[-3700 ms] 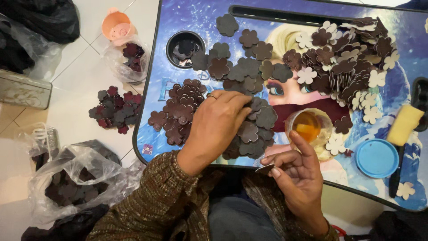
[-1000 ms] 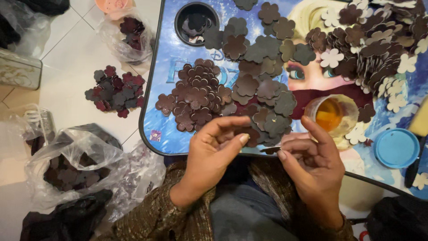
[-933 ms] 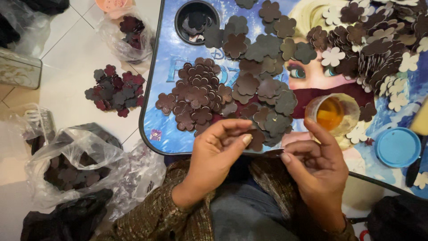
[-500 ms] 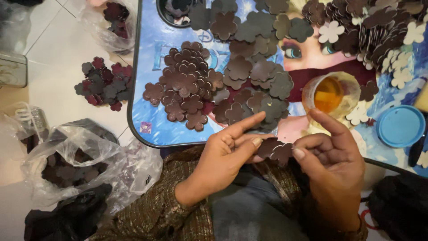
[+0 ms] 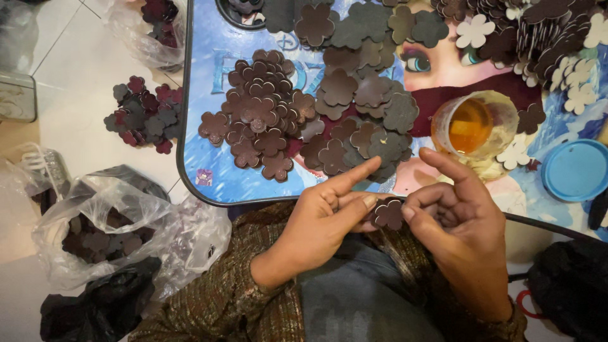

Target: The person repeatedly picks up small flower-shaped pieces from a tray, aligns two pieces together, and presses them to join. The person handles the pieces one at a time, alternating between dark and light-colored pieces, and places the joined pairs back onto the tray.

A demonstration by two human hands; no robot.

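Both hands meet over the lap, just below the near edge of the blue picture-printed table (image 5: 209, 164). Between them sits a small dark brown flower-shaped cut-out of thin sheet material (image 5: 387, 213). The left hand (image 5: 320, 221) has its thumb and middle fingers closed against the cut-out's left edge, index finger stretched out free toward the table. The right hand (image 5: 459, 218) pinches the right edge with thumb and curled fingers, its index finger likewise raised.

Risks noted:
- The cut-out is held clear of the table, over the lap. A slackened pinch would likely drop it onto clothing or the tiled floor (image 5: 76, 76).
- The open clear plastic cup of amber liquid (image 5: 474, 125) stands just beyond the right hand. A careless forward reach could tip it over the heap of brown flower cut-outs (image 5: 297, 114) beside it.
- That heap overlaps loosely; a sweeping sleeve could push pieces off the edge toward the scattered maroon flowers (image 5: 142, 114) on the floor.
- The clear plastic bag of dark pieces (image 5: 101, 234) gapes open near the left elbow.
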